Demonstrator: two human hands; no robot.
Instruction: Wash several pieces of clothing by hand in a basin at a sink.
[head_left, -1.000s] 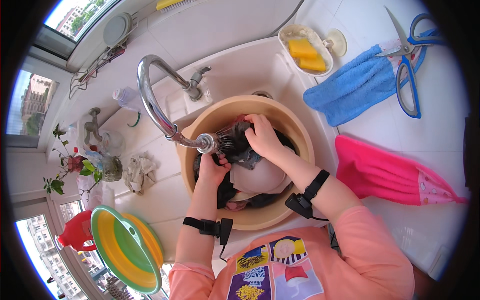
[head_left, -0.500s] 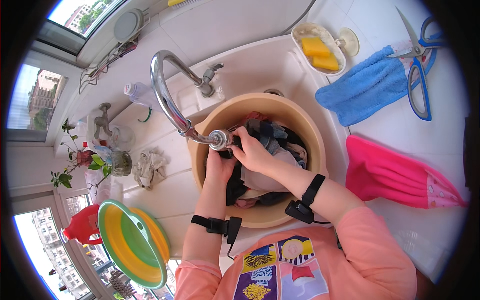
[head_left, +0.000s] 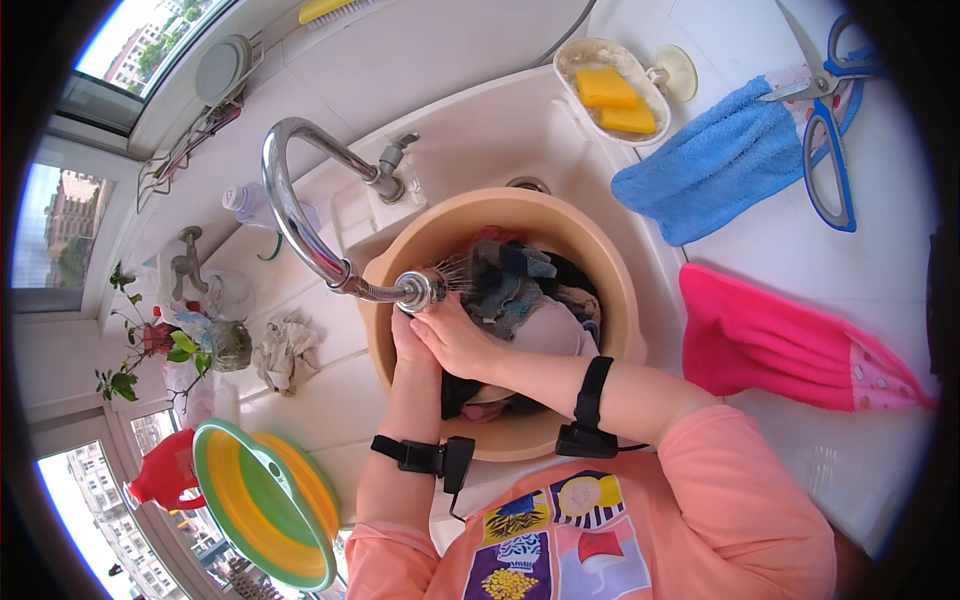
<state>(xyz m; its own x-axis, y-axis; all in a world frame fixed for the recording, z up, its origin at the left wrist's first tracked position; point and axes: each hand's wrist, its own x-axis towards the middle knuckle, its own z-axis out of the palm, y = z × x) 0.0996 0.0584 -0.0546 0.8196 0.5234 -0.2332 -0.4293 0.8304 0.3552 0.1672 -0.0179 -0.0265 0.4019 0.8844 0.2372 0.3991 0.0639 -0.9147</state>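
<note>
Both my hands are close together under the shower-style end of a chrome faucet [head_left: 420, 290], over the left inner side of a beige basin [head_left: 622, 300]. Thin streams of water spray from the spout. My left hand [head_left: 413, 343] is upright beneath it, its fingers mostly hidden by the spout and my other hand. My right hand [head_left: 458, 338] presses against the left one with curled fingers; whatever is between them cannot be made out. Wet clothes [head_left: 510, 290] in grey, dark and blue-grey fill the basin, with a pale cloth [head_left: 550, 330] on top next to my right wrist.
The basin stands in a white sink [head_left: 480, 125]. On the right are a soap dish [head_left: 652, 95] with yellow bars, a blue towel [head_left: 700, 165], scissors [head_left: 828, 150] and a pink towel [head_left: 760, 345]. A crumpled rag [head_left: 286, 352], a plant [head_left: 180, 345] and a green-yellow tub [head_left: 265, 500] stand left.
My hands have come closer together, the right now lying against the left, and they sit slightly lower. Spray now shows beside the spout. The view has shifted a little.
</note>
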